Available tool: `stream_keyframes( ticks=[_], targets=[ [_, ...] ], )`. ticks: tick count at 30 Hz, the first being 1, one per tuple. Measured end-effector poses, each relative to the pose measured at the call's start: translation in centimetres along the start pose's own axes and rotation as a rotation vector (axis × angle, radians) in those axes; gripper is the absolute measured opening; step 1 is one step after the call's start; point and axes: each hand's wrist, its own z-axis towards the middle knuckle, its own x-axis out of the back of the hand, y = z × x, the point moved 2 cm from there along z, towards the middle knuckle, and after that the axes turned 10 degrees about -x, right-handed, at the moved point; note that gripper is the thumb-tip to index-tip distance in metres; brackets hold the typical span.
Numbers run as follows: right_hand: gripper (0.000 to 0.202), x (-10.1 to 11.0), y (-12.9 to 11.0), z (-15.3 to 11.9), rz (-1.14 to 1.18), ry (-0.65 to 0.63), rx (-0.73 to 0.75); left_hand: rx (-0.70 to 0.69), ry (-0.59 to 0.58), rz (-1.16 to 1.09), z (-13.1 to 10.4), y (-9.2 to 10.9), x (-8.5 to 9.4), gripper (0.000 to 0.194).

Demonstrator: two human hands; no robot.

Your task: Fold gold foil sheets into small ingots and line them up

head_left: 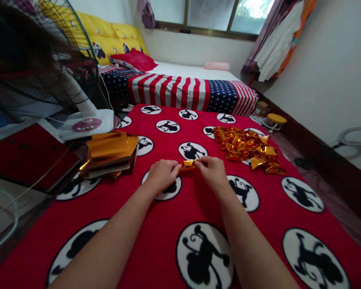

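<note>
A small folded piece of gold foil paper [187, 165] is held just above the red cloth, stretched between both hands. My left hand [163, 173] pinches its left end, and my right hand [212, 170] pinches the right end. Right of the hands lies a heap of folded gold foil pieces [243, 144] in a similar shape. To the left is a stack of flat gold foil sheets [110, 150], with paler layers showing at its edges.
Red cloth with black-and-white round prints [204, 200] covers the surface under my arms. A fan [87, 120] stands at the left beside a dark red panel [27, 154]. Behind is a bed with a striped, starred cover [174, 90]. A yellow stool [276, 119] is at the right.
</note>
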Motion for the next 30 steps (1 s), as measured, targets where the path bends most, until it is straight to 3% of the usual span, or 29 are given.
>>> stream_keyframes(
  ticks=[6,13,20,27,30],
  targets=[
    [0.026,0.1,0.5,0.1,0.04,0.01,-0.103,0.1,0.085,0.044,-0.1,-0.2,0.3,0.038],
    [0.024,-0.2,0.6,-0.1,0.074,-0.063,-0.107,0.06,0.139,0.044,-0.1,-0.2,0.1,0.036],
    [0.024,-1.0,1.7,0.2,0.21,0.005,-0.163,0.105,0.232,-0.375,0.1,-1.9,-0.7,0.053],
    [0.033,-1.3,3.5,0.6,0.314,0.119,-0.22,0.141,0.336,-0.667,0.6,-3.5,-1.2,0.029],
    [0.035,-0.7,3.9,0.7,0.28,0.164,-0.23,0.142,0.341,-0.658,0.7,-3.9,-1.5,0.035]
  ],
)
